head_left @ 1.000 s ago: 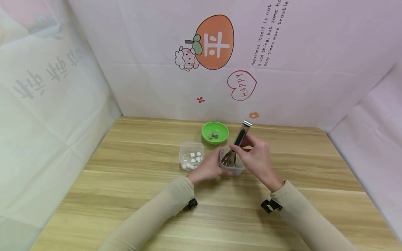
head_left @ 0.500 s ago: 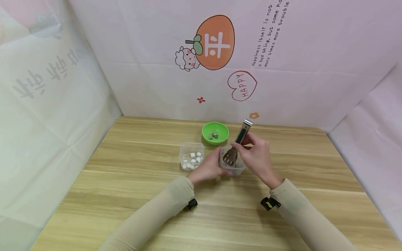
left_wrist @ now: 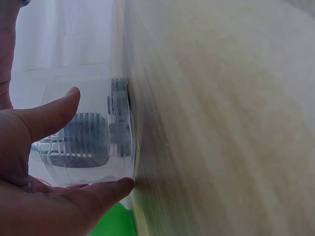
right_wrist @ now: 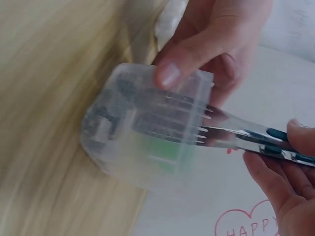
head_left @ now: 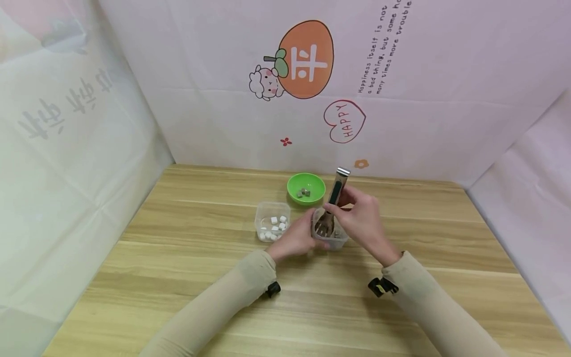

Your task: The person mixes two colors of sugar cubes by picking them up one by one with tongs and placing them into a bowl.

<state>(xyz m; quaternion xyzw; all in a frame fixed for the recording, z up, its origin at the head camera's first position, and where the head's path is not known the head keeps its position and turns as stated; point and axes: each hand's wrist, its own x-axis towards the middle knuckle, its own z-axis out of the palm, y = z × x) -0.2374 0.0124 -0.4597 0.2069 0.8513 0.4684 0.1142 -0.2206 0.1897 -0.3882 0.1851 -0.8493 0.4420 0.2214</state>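
My left hand (head_left: pixel 296 239) holds a clear plastic container (head_left: pixel 335 244) by its side, thumb on one face and fingers along another. In my right hand (head_left: pixel 365 222) is a pair of metal tongs (head_left: pixel 336 192) with dark green grip inserts, pinched partway along the handle. The tongs' slotted heads point down inside the container. Several dark grey cubes (right_wrist: pixel 101 123) lie at its bottom, blurred through the wall in the right wrist view. Whether the tongs grasp a cube cannot be told. In the left wrist view the container (left_wrist: pixel 88 172) stands on the table.
Behind the hands stands a green bowl (head_left: pixel 315 184) with a few grey cubes (head_left: pixel 304 193). Left of my left hand is another clear container (head_left: pixel 262 210) holding several white cubes (head_left: pixel 274 228). A printed white sheet (head_left: pixel 214 124) rises at the wooden table's (head_left: pixel 187 223) back edge.
The tongs' handle and my right hand have shifted slightly left, and the slotted heads sit a little further left in the container. My left hand stays where it was.
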